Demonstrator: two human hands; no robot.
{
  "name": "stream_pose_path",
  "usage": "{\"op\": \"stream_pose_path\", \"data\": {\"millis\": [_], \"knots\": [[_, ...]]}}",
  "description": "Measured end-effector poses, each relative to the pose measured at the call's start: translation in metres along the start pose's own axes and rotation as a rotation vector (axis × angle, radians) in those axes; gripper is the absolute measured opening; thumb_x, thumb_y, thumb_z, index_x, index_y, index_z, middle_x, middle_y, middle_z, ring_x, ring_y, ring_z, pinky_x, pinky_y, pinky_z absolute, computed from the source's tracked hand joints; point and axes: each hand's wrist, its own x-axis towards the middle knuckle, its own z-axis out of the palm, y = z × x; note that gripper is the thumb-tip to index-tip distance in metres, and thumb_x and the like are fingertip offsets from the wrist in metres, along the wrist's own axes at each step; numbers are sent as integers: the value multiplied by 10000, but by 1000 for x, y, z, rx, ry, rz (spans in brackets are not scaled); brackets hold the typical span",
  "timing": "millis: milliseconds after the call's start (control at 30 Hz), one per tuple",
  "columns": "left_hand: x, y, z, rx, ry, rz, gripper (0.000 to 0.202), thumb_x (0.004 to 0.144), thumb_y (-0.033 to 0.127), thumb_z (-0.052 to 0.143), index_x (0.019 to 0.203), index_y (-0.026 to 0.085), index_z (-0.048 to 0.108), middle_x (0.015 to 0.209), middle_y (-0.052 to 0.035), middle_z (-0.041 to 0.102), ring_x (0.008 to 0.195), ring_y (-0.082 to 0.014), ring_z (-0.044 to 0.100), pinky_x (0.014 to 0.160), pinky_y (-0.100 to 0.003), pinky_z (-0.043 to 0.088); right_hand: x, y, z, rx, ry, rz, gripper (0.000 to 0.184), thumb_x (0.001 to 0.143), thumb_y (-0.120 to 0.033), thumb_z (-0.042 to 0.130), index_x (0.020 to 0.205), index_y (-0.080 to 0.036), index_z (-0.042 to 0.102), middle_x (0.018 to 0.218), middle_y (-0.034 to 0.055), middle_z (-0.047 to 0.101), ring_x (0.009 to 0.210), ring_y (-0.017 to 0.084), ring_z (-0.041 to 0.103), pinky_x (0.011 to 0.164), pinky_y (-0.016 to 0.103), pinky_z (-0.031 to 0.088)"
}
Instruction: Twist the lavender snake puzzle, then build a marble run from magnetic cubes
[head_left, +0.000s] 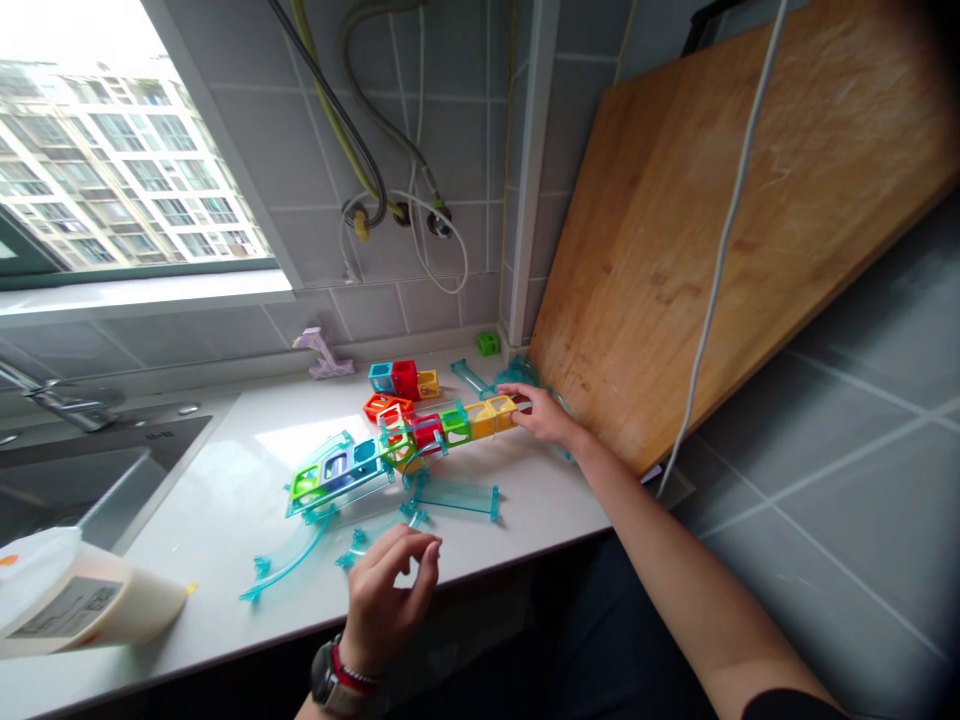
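A row of colourful see-through toy building blocks (455, 427) lies across the counter, with clear teal track pieces along its left half. My right hand (541, 414) is closed on the yellow block at the row's right end. Near the counter's front edge, my left hand (390, 590) hovers with curled fingers. Its thumb and index tips come together, and nothing shows in them. Just beyond it are a flat teal track piece (456, 498) and a curved teal track piece (289, 560). Behind the row stand a red block (405, 378) and a blue block (381, 378).
A large wooden board (675, 230) leans at the right behind a hanging white cable (724, 240). At the left are a sink (45, 480) and a labelled white tub (97, 595). A lilac object (324, 355) and a green block (488, 344) sit by the wall.
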Motion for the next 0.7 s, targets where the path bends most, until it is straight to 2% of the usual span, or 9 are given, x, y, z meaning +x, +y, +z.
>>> {"op": "stream_pose_path", "data": {"millis": [67,133,200,267,333,400,567,700], "knots": [[24,1,-21,101,61,48,131,882,107,668,969,202,683,908,-60,714,809,-187,669,739,-319,557,0,-2,-1,5,8,-18,551,785,-91,640,1321,-217,654,1292,88,695,1107,203,676,883,314,588],[51,-9,-42,265,88,17,204,906,183,668,1103,224,702,1117,-88,731,1023,-242,694,943,-409,559,1,-4,-1,34,17,-34,547,782,-108,646,1317,-224,657,1287,82,697,1128,213,672,920,342,581],[74,-29,-59,384,-1,-33,305,941,290,640,1238,242,684,1311,-106,685,1205,-295,649,1055,-482,519,1,-7,-1,78,22,-43,542,782,-118,646,1312,-234,658,1290,74,695,1162,216,662,954,358,572],[86,-52,-67,451,-153,-66,385,954,389,623,1313,253,661,1415,-108,636,1312,-334,590,1104,-532,488,1,-10,0,116,23,-39,542,776,-124,648,1305,-239,660,1293,72,692,1182,216,654,973,367,567],[90,-71,-69,444,-257,-75,409,964,448,603,1322,261,665,1410,-97,649,1283,-329,621,1094,-528,506,1,-12,1,143,21,-30,538,767,-132,655,1295,-234,663,1299,80,689,1169,214,661,978,376,567],[89,-83,-66,427,-268,-80,400,979,465,576,1307,260,676,1405,-93,657,1245,-310,653,1077,-508,526,1,-13,1,162,18,-35,534,760,-143,662,1287,-229,666,1310,86,684,1147,215,672,981,384,569],[85,-91,-62,400,-212,-96,358,976,513,555,1071,230,752,1411,-110,651,1234,-311,658,1054,-496,533,0,-16,0,176,31,-67,535,759,-164,668,1291,-225,660,1314,84,684,1136,225,681,942,366,587],[85,-95,-65,388,-238,-204,382,957,544,563,1082,229,739,1221,-103,756,973,-278,745,922,-451,583,0,-18,1,183,36,-75,530,759,-166,668,1286,-213,658,1320,87,684,1151,221,676,936,345,589]]}}
